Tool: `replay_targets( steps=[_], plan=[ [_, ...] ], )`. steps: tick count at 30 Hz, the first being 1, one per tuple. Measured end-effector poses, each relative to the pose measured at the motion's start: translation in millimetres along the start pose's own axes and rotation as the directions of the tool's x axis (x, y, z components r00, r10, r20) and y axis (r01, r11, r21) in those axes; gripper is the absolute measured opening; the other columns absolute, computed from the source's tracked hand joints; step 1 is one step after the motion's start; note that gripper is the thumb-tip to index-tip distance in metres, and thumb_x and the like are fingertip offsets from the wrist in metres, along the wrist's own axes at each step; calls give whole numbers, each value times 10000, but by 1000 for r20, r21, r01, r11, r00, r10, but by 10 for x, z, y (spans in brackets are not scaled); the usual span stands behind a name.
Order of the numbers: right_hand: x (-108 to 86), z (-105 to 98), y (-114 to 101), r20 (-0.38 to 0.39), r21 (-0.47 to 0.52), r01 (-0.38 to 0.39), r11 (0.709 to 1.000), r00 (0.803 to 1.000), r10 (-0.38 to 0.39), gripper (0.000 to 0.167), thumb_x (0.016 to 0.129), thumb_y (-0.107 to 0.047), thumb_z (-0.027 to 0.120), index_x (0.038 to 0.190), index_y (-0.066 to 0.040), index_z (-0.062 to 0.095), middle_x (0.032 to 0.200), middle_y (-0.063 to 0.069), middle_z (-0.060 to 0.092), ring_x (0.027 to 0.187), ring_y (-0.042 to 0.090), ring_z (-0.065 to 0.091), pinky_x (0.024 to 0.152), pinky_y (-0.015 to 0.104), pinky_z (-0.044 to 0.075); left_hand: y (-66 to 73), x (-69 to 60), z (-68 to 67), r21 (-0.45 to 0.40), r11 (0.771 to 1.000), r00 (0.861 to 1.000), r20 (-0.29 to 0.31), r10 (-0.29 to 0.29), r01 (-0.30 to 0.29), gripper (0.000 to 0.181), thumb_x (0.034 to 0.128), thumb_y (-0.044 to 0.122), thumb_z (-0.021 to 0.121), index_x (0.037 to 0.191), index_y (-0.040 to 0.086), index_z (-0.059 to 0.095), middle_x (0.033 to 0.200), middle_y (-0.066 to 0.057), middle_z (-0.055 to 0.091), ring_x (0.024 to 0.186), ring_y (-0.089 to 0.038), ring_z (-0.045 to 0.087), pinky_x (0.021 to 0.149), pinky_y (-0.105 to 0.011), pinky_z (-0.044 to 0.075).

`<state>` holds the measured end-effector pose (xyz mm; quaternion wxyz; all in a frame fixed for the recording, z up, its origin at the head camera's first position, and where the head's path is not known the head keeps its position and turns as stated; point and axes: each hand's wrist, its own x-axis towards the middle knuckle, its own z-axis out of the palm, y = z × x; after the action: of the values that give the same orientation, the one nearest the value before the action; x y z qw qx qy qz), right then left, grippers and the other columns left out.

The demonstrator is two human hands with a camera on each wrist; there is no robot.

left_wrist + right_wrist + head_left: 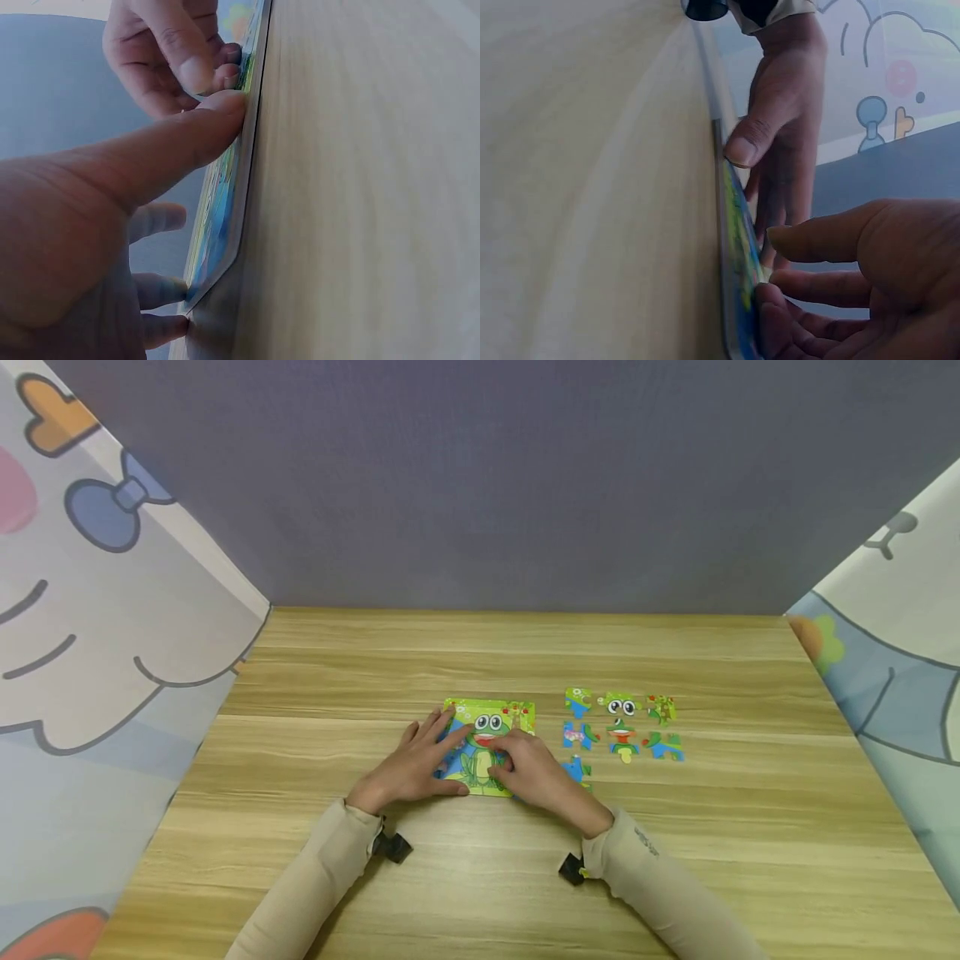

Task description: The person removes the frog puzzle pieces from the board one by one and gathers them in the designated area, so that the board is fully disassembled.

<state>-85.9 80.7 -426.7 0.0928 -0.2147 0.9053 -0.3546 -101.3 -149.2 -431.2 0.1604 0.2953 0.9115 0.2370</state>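
Observation:
A puzzle board with a frog picture lies flat on the table between both hands. My left hand rests on its left side, fingers spread over the picture and thumb at the near edge. My right hand is over the right half, fingers bent. In the right wrist view, the right hand's thumb and forefinger stand apart, with no piece visible between them; lower fingers are at the board. Right of the board lie several loose puzzle pieces, including one with eyes and one with a mouth.
The pieces lie spaced in rows; one blue piece is close to the right wrist. The wood-grain table ends at a grey panel behind. Cartoon-printed walls flank it. Small black devices are strapped at both wrists.

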Motion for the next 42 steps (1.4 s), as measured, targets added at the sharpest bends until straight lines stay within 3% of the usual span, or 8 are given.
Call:
replay_targets(
  steps=[7, 12, 20, 25, 33, 42],
  plan=[
    [-16, 41, -7, -2, -51, -25, 998, 1000, 24, 376, 887, -143, 754, 1230, -3, 691, 1060, 116, 651, 760, 117, 545, 637, 233, 469, -14, -9, -1, 26, 1000, 1000, 17, -2, 2, 876, 884, 454, 735, 1583, 146, 306, 1685, -237, 51, 1549, -494, 57, 1177, -739, 108],
    [-30, 81, -18, -5, -92, -39, 995, 999, 38, 349, 867, -186, 786, 1156, 0, 725, 1051, 94, 633, 808, 128, 556, 675, 266, 498, -28, -21, 7, 59, 998, 999, 33, -2, 0, 848, 900, 469, 709, 1576, 131, 324, 1688, -229, 39, 1553, -486, 49, 1186, -724, 109],
    [-60, 126, -24, -21, -120, -29, 992, 999, 26, 315, 849, -191, 807, 1090, -2, 732, 1069, 93, 614, 748, 88, 521, 629, 217, 476, -51, -27, 28, 73, 997, 999, 38, -7, 5, 848, 906, 488, 693, 1583, 149, 310, 1693, -214, 27, 1559, -469, 41, 1198, -707, 100],
    [-48, 129, -25, -22, -113, -52, 992, 999, 50, 298, 854, -183, 802, 1083, -10, 722, 1074, 93, 610, 754, 99, 522, 636, 238, 478, -52, -23, 26, 78, 997, 999, 38, -6, 3, 842, 906, 491, 691, 1580, 152, 318, 1692, -215, 33, 1559, -469, 45, 1197, -707, 108],
    [-42, 150, -19, -12, -83, -78, 993, 997, 77, 288, 870, -165, 786, 1098, -15, 695, 1095, 94, 595, 930, 219, 636, 798, 378, 574, -49, -18, 21, 78, 997, 999, 45, -9, 6, 838, 907, 497, 686, 1579, 153, 321, 1691, -218, 28, 1558, -475, 42, 1196, -711, 104],
    [-51, 150, -19, -27, -87, -56, 995, 998, 53, 284, 859, -161, 795, 1083, -43, 665, 1068, 74, 586, 909, 195, 620, 768, 361, 557, -48, -20, 11, 67, 998, 998, 54, -15, 11, 842, 911, 492, 684, 1583, 150, 309, 1692, -216, 19, 1559, -471, 34, 1199, -709, 90]
  ],
)
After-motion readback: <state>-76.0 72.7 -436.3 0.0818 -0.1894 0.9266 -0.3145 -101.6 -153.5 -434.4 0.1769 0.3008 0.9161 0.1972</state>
